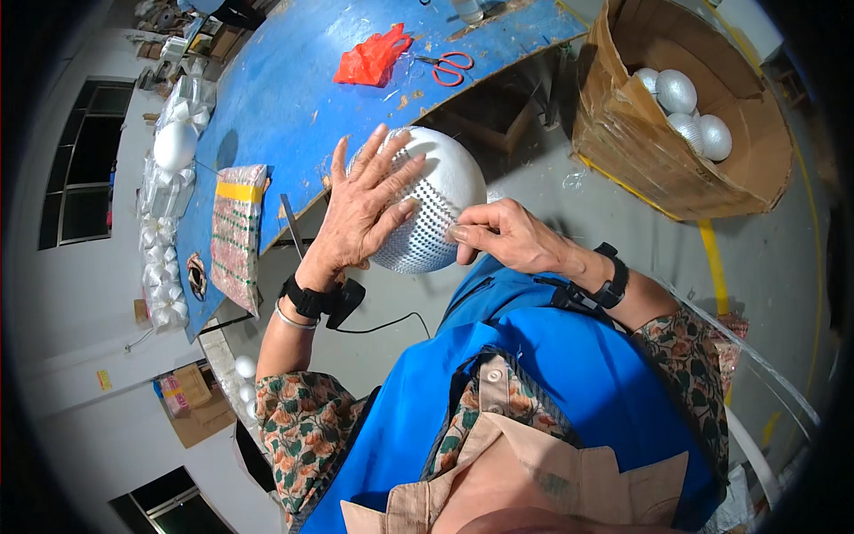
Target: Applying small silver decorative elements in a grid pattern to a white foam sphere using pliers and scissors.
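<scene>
In front of me is a large silvery-white ball, its lower left part covered with rows of small shiny studs, its upper right part plain. My left hand lies over the ball's left side, fingers spread across the studs. At the ball's right edge, my right hand is closed in a pinch, thumb against forefinger, by the border of the studded part. Whatever is between those fingertips is too small or hidden to make out. What supports the ball from below is hidden.
Ahead stands a worn blue table with red-handled scissors, a red plastic bag and a packed bag with a yellow band. A white ball is at its left. At right, a large cardboard box holds several silvery balls.
</scene>
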Tool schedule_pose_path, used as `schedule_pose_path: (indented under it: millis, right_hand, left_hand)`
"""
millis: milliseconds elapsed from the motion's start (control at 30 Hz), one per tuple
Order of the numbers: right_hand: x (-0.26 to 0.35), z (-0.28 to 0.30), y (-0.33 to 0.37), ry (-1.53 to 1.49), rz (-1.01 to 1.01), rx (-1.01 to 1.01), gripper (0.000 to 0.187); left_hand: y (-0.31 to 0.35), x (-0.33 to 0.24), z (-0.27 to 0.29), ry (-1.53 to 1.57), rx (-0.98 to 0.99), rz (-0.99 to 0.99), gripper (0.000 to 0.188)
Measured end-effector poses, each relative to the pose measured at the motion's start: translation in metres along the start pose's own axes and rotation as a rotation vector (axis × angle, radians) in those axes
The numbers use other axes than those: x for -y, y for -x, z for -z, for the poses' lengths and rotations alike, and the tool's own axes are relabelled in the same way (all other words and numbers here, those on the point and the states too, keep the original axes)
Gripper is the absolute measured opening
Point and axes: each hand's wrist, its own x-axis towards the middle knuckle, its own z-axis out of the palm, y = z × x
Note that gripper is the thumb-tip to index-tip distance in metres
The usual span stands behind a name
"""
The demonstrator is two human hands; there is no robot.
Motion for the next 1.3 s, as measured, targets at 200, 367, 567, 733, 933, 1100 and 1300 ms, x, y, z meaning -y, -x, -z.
schedule_pose_path:
  millis: [200,367,567,733,933,1100,1300]
  right_hand:
    - [0.007,-0.001,0.002,0.001,-0.01,0.036,0.031]
    - [0.008,-0.003,0.002,-0.172,-0.085,0.143,0.028]
    - [0.012,-0.006,0.002,-0.15,-0.097,0.149,0.027]
    - [0.019,-0.01,-0.001,-0.144,-0.088,0.154,0.028]
    - [0.019,-0.016,-0.008,-0.213,-0.071,0.176,0.029]
    - [0.019,-0.021,-0.003,-0.234,-0.078,0.156,0.029]
    - [0.021,-0.024,-0.006,-0.203,-0.068,0.146,0.03]
  left_hand:
    - [-0.005,0.003,0.005,0.052,0.029,-0.074,0.071]
    - [-0.004,0.004,0.005,0.087,0.033,-0.022,0.063]
    - [0.0,0.012,0.006,0.168,0.061,-0.01,0.06]
    - [-0.003,0.008,0.011,0.13,0.03,-0.051,0.061]
    - [-0.003,0.014,0.01,0.206,0.082,-0.045,0.052]
    - [-0.001,0.017,0.012,0.219,0.042,-0.067,0.052]
    - [-0.001,0.014,0.011,0.173,-0.01,-0.085,0.049]
